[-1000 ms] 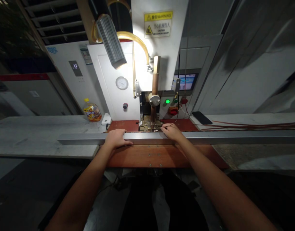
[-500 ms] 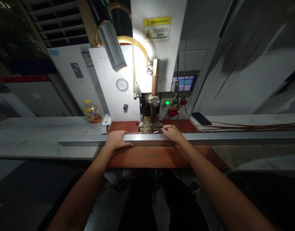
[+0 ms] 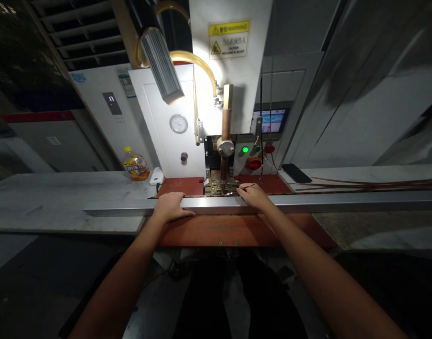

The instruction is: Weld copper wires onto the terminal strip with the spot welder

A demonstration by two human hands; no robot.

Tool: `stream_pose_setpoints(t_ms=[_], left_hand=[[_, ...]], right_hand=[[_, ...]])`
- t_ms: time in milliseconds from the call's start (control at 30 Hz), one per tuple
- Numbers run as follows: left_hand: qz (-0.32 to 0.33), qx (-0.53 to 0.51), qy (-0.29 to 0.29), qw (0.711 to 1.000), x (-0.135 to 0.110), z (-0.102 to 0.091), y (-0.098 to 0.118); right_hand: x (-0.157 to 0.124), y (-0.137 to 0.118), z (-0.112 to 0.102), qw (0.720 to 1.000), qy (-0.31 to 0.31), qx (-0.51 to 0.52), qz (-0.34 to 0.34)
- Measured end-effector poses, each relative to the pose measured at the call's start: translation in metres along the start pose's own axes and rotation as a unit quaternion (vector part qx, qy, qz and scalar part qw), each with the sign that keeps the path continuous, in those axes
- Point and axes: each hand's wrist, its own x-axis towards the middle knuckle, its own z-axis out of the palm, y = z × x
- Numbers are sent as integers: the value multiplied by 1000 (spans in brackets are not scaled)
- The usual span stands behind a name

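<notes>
A long silver metal bar (image 3: pixel 212 202) lies crosswise over the red-brown work plate (image 3: pixel 202 230). My left hand (image 3: pixel 169 205) is closed around the bar, thumb along its near side and fingers over its top and far side. Against the bar's far edge rests my right hand (image 3: pixel 253 195), fingers pinched at something thin and too small to name. Just left of those fingertips, the copper-coloured vertical rod (image 3: pixel 224 169) of the machine comes down to a small metal fixture (image 3: pixel 212 181). The tips of my left fingers are hidden behind the bar.
Thin reddish strips (image 3: pixel 371 185) extend along the right bench beside a black phone (image 3: pixel 296 173). A bottle with a yellow cap (image 3: pixel 135 165) and a white box (image 3: pixel 156 176) stand at left. A grey lamp (image 3: pixel 162 63) hangs overhead; a green button (image 3: pixel 244 149) is lit.
The view has shifted very slightly. Both hands and the bar keep their places, and the machine's rod shows no visible movement.
</notes>
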Motion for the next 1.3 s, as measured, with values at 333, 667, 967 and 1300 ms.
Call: stream_pose_setpoints(t_ms=[333,667,967,1300], left_hand=[[13,0,53,998,-13,2,6],[20,2,71,997,-14,5,6],[13,-5,67,998,-12,5,9],[17,-1,76,997,-11,4,15]], right_hand=[[-15,-4,0,998,48,-14,-38],[-22,-7,-2,997,63,-26,-32],[-24,-5,-2,997,71,-23,-32],[-26,-4,-7,997,73,-18,-27]])
